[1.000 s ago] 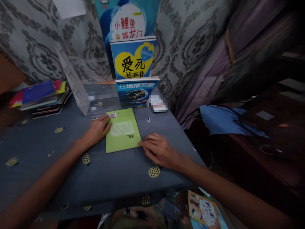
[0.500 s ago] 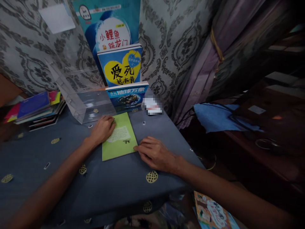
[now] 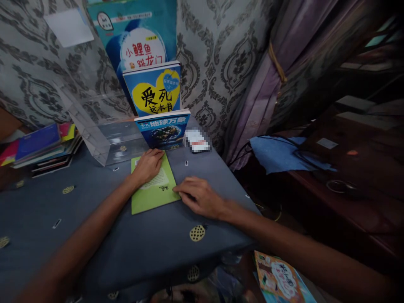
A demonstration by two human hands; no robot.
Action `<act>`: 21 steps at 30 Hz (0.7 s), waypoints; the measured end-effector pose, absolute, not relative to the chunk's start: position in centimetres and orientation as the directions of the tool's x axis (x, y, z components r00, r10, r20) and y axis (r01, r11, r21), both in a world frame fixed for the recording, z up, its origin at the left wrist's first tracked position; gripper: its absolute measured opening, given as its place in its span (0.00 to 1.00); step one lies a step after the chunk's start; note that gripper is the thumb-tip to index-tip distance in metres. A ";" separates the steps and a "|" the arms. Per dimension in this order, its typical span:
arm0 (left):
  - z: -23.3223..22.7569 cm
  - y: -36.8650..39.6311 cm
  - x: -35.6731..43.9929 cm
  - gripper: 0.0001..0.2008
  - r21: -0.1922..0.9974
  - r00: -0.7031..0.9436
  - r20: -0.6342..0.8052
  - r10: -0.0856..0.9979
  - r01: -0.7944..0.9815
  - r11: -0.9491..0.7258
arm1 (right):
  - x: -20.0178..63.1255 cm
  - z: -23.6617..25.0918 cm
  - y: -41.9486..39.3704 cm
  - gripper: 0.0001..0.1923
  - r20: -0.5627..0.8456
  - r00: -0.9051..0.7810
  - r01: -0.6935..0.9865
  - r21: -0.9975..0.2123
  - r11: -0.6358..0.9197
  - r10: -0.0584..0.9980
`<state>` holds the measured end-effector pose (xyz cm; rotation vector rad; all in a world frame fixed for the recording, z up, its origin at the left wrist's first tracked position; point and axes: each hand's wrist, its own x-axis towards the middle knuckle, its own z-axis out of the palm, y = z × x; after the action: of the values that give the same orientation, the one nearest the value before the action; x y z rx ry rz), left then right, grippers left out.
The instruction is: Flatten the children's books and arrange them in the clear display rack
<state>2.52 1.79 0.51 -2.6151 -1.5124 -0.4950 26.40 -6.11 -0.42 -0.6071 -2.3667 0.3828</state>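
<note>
On the bench [image 3: 151, 244], just in front of the person, the green book [image 3: 147, 202] is laid flat between the hands, its long axis pointed away from the body toward the see-through rack [image 3: 91, 143]. The far part of the cover is overlaid by the left hand [image 3: 150, 165], its fingers stretched flat and nothing seen clenched in them; by this hand the book is more fully covered. The right side, toward the near corner, is met by the index fingertip of the right hand [image 3: 198, 195], whose other fingers are loosely bent; whether the edge is pinched there cannot be told. Beyond the far edge, three upright books are held in tiers by the rack: the globe book [image 3: 164, 135] in front, the heart book [image 3: 154, 94] in the middle and the tall book [image 3: 135, 44] at the back, their lower parts partly hidden. To the rack's left, a pile [image 3: 41, 145] is set down.
</note>
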 end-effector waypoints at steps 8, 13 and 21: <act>-0.1 1.8 2.1 0.17 0.198 0.402 0.364 0.840 0.848 -0.492 | 23.3 -0.6 0.7 0.17 0.342 -0.712 0.455 -0.440 0.774 0.613; 0.0 1.7 2.1 0.16 0.221 0.387 0.374 0.843 0.846 -0.486 | 21.0 -1.0 4.9 0.21 0.353 -0.608 0.498 -0.528 0.688 0.711; -0.1 1.8 2.0 0.14 0.214 0.389 0.394 0.833 0.842 -0.495 | 20.3 -1.6 6.4 0.20 0.385 -0.535 0.507 -0.566 0.650 0.752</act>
<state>2.03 1.84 -0.13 -2.6011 -1.5684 -0.7185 20.32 6.44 -1.57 -0.9735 -2.2534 0.5218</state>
